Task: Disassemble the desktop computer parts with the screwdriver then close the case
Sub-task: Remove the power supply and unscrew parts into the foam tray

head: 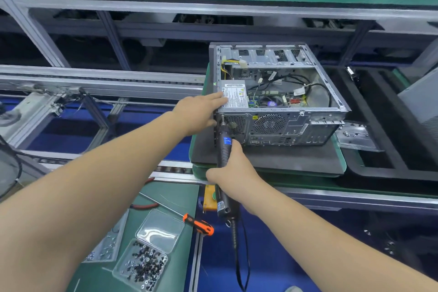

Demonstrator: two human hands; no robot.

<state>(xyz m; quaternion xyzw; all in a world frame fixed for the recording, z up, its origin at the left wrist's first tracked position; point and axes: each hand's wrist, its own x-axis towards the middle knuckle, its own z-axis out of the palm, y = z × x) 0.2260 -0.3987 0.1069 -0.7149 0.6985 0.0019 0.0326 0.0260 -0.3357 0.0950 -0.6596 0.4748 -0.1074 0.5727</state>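
A: What colour is the powered screwdriver [224, 161] in the right hand [233, 168]?

B: Black, with a blue label near its tip.

A: And the computer case [279, 111] at the left hand [201, 114]?

B: Bare silver metal, grey front, yellow and black wires inside, a white label with small print.

A: Below the hands?

B: A green table [163, 197], an orange-and-black hand screwdriver [198, 223], and a clear box [142, 265] of black and silver screws.
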